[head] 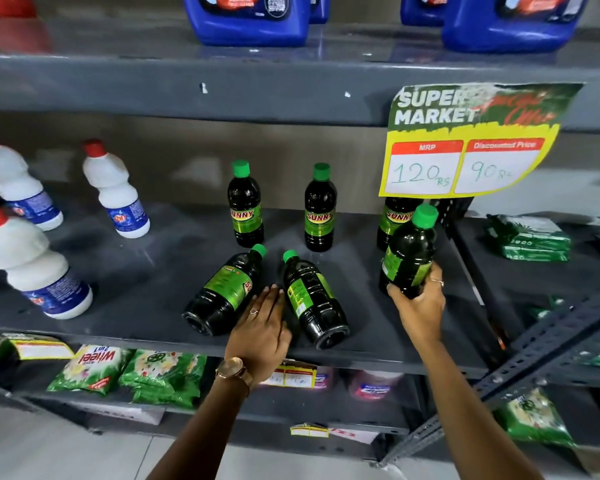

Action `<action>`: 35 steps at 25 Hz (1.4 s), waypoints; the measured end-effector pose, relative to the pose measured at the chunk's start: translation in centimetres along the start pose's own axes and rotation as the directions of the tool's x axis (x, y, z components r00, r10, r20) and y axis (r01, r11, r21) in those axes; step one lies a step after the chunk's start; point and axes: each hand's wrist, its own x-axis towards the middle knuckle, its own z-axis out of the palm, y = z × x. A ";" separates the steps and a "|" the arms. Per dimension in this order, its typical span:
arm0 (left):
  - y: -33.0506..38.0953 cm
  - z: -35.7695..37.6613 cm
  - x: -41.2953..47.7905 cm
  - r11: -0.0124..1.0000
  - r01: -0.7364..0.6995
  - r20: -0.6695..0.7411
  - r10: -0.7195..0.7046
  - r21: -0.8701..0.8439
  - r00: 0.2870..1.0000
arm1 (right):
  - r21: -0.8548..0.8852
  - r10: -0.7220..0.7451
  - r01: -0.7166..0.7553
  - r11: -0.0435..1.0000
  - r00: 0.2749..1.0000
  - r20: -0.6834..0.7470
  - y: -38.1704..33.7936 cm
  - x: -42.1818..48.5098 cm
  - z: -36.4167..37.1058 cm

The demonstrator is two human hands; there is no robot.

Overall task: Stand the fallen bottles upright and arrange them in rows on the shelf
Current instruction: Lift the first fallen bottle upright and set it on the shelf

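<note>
Dark bottles with green caps and green labels are on a grey shelf [146, 271]. Three stand upright at the back: one on the left [245, 206], one in the middle [320, 209], one on the right [394, 220] partly hidden behind a price sign. Two lie on their sides near the front edge: a left one [222, 292] and a right one [312, 299]. My right hand [418, 306] grips the base of another bottle [409, 254], held nearly upright at the shelf's right end. My left hand [260, 327] is flat, fingers together, between the two fallen bottles.
White bottles with red caps [113, 188] stand at the shelf's left. A yellow and green price sign [471, 140] hangs from the upper shelf. Blue jugs [246, 19] sit above. Green packets [163, 375] lie on the lower shelf. A slanted metal brace [548, 344] runs at the right.
</note>
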 end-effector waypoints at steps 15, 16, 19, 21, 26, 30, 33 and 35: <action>0.6 -0.6 -0.1 1.000 -0.004 0.013 0.004 0.001 1.000 | -0.159 0.026 -0.060 0.985 0.977 -0.210 -1.5 0.8 1.9; 0.5 -0.6 -0.1 1.000 0.000 0.015 0.000 -0.007 1.000 | -0.112 0.027 -0.045 0.993 0.986 -0.164 -1.2 0.7 1.8; 0.4 -0.5 0.0 1.000 0.011 0.033 -0.011 0.002 0.999 | -0.067 0.068 -0.077 0.995 0.988 -0.138 -0.7 0.9 1.3; 0.5 -0.6 0.0 1.000 0.012 0.030 -0.013 0.013 0.999 | -0.138 0.063 -0.092 0.986 0.977 -0.202 -1.1 1.1 1.7; 0.6 -0.8 -0.1 1.000 0.005 0.028 -0.006 0.025 1.000 | -0.177 0.046 -0.080 0.981 0.981 -0.188 -1.1 1.2 1.7; 0.5 -0.6 -0.1 1.000 0.012 0.031 -0.012 0.025 0.999 | -0.155 0.047 -0.081 0.985 0.976 -0.213 -1.4 0.2 1.1; 0.5 -0.6 0.0 0.999 0.017 0.023 -0.018 0.031 1.000 | -0.168 0.037 -0.071 0.983 0.979 -0.200 -1.5 -2.2 -0.4; 0.5 -0.6 0.0 0.999 0.020 0.023 -0.021 0.035 1.000 | -0.190 0.023 -0.064 0.980 0.978 -0.209 -1.1 -4.6 -1.6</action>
